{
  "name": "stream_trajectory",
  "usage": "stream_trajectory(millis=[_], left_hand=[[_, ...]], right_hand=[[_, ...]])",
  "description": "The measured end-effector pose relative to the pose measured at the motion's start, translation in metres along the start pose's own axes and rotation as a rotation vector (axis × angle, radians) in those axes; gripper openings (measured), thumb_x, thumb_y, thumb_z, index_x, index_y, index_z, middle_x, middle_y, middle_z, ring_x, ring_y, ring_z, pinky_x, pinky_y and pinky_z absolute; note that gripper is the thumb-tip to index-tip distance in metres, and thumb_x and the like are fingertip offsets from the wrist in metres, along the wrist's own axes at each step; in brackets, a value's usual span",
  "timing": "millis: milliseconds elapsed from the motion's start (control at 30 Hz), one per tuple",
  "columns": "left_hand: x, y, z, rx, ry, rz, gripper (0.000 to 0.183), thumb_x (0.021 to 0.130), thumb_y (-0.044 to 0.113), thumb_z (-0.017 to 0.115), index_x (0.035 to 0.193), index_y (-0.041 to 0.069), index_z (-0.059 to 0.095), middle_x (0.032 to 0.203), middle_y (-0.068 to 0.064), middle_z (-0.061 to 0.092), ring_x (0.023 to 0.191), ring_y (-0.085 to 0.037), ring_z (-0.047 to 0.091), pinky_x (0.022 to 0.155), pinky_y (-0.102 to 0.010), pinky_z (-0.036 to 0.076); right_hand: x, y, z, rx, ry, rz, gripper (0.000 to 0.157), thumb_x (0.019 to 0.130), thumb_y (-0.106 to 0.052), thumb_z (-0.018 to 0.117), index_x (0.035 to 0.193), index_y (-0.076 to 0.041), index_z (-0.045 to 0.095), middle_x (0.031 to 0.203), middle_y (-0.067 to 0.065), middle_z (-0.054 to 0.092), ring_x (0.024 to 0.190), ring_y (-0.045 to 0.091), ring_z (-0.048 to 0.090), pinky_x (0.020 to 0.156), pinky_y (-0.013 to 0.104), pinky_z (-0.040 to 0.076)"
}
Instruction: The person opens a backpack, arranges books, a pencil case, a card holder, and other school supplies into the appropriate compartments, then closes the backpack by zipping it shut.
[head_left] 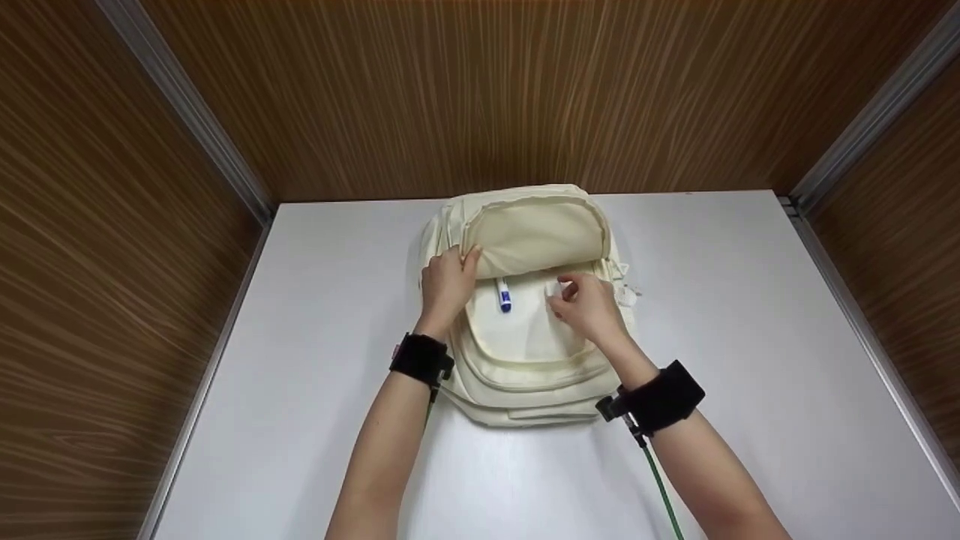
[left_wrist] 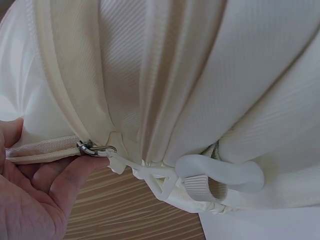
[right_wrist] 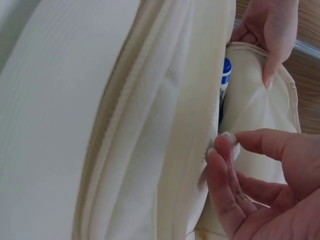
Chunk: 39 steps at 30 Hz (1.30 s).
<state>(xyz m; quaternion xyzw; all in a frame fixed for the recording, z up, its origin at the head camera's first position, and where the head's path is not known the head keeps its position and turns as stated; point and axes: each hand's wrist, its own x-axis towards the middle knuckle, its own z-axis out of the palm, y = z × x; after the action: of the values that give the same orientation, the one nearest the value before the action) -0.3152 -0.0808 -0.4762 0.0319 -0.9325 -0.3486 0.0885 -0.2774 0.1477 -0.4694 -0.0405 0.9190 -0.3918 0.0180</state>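
Observation:
A cream backpack (head_left: 536,375) lies on the table with its front pocket unzipped and the pocket flap (head_left: 540,232) folded up. My left hand (head_left: 448,283) grips the flap's zippered edge at its left side, thumb on the inner cloth; a metal zipper pull (left_wrist: 90,148) shows by the fingers. Between thumb and fingertips, my right hand (head_left: 589,304) pinches a small white piece (head_left: 554,289) over the pocket opening, mostly covered by the fingers. Left of it a white marker (head_left: 504,294) with a blue cap sticks out from under the flap.
White plastic buckles and a strap loop (left_wrist: 220,172) hang at the backpack's side. The white table (head_left: 322,300) is bounded by wood-grain panels (head_left: 525,97) at the back and sides. A green cable (head_left: 660,484) runs from the right wrist's black band (head_left: 664,397).

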Motion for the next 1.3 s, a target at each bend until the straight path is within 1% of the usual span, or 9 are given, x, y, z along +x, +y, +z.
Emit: stream_trajectory(millis=[267, 433, 633, 733, 867, 967, 1133, 1200, 1300], left_hand=[[-0.001, -0.001, -0.001, 0.001, 0.011, 0.009, 0.044, 0.100, 0.043, 0.053, 0.069, 0.013, 0.048, 0.067, -0.009, 0.058, 0.066, -0.032, 0.060, 0.065, -0.048, 0.046], [-0.003, -0.002, -0.001, -0.012, 0.015, 0.015, 0.045, 0.100, 0.042, 0.053, 0.066, 0.014, 0.045, 0.063, -0.006, 0.053, 0.064, -0.031, 0.057, 0.064, -0.047, 0.045], [-0.004, -0.001, -0.004, -0.028, -0.006, -0.018, 0.045, 0.100, 0.045, 0.051, 0.067, 0.015, 0.045, 0.064, -0.006, 0.053, 0.066, -0.030, 0.057, 0.066, -0.047, 0.045], [-0.003, -0.001, -0.005, -0.040, -0.012, -0.020, 0.045, 0.100, 0.046, 0.051, 0.068, 0.015, 0.045, 0.064, -0.005, 0.051, 0.066, -0.029, 0.056, 0.066, -0.047, 0.045], [-0.004, -0.003, -0.007, -0.067, -0.036, -0.014, 0.045, 0.099, 0.048, 0.052, 0.069, 0.015, 0.046, 0.062, -0.003, 0.050, 0.064, -0.027, 0.055, 0.064, -0.046, 0.044], [-0.005, -0.007, -0.010, -0.107, -0.086, -0.001, 0.047, 0.098, 0.052, 0.051, 0.071, 0.014, 0.049, 0.061, -0.002, 0.047, 0.061, -0.024, 0.052, 0.061, -0.042, 0.043], [-0.005, -0.019, -0.020, -0.259, -0.227, 0.028, 0.042, 0.094, 0.053, 0.059, 0.085, 0.012, 0.060, 0.067, 0.001, 0.051, 0.062, -0.018, 0.051, 0.060, -0.034, 0.042], [-0.005, -0.024, -0.024, -0.340, -0.299, 0.052, 0.032, 0.091, 0.043, 0.068, 0.094, 0.012, 0.064, 0.074, 0.003, 0.060, 0.069, -0.016, 0.057, 0.065, -0.032, 0.045], [-0.005, -0.033, -0.031, -0.441, -0.411, 0.115, 0.026, 0.086, 0.017, 0.078, 0.107, 0.007, 0.065, 0.093, -0.002, 0.070, 0.088, -0.017, 0.064, 0.080, -0.032, 0.049]], right_hand=[[-0.003, 0.001, 0.008, 0.180, -0.039, -0.110, 0.034, 0.085, 0.003, 0.070, 0.119, 0.008, 0.064, 0.099, 0.019, 0.070, 0.089, 0.031, 0.071, 0.078, 0.037, 0.056], [-0.006, 0.006, 0.002, 0.227, -0.025, -0.139, 0.027, 0.089, 0.003, 0.066, 0.116, 0.008, 0.065, 0.101, 0.021, 0.069, 0.089, 0.034, 0.070, 0.076, 0.033, 0.056], [-0.003, 0.010, -0.016, 0.302, 0.143, -0.127, 0.020, 0.096, 0.000, 0.057, 0.113, 0.009, 0.063, 0.101, 0.021, 0.066, 0.081, 0.030, 0.069, 0.065, 0.028, 0.056], [0.001, 0.012, -0.027, 0.313, 0.265, -0.129, 0.028, 0.099, -0.004, 0.054, 0.125, 0.006, 0.057, 0.108, 0.021, 0.059, 0.083, 0.031, 0.066, 0.064, 0.034, 0.057], [0.006, 0.016, -0.038, 0.289, 0.326, -0.149, 0.044, 0.103, -0.009, 0.049, 0.145, 0.000, 0.042, 0.125, 0.021, 0.048, 0.091, 0.034, 0.063, 0.063, 0.026, 0.056], [0.008, 0.019, -0.042, 0.302, 0.299, -0.189, 0.045, 0.104, -0.009, 0.046, 0.148, -0.002, 0.040, 0.134, 0.022, 0.048, 0.097, 0.035, 0.061, 0.067, 0.018, 0.053], [0.007, 0.021, -0.046, 0.343, 0.281, -0.219, 0.038, 0.104, -0.006, 0.046, 0.141, 0.002, 0.050, 0.130, 0.023, 0.055, 0.100, 0.036, 0.060, 0.074, 0.015, 0.051], [0.002, 0.016, -0.049, 0.347, 0.277, -0.209, 0.037, 0.104, -0.005, 0.046, 0.138, 0.005, 0.050, 0.128, 0.024, 0.056, 0.101, 0.037, 0.060, 0.077, 0.016, 0.051], [-0.010, 0.005, -0.057, 0.355, 0.259, -0.181, 0.034, 0.104, -0.005, 0.043, 0.133, 0.010, 0.052, 0.123, 0.025, 0.059, 0.101, 0.028, 0.063, 0.082, 0.022, 0.052]])
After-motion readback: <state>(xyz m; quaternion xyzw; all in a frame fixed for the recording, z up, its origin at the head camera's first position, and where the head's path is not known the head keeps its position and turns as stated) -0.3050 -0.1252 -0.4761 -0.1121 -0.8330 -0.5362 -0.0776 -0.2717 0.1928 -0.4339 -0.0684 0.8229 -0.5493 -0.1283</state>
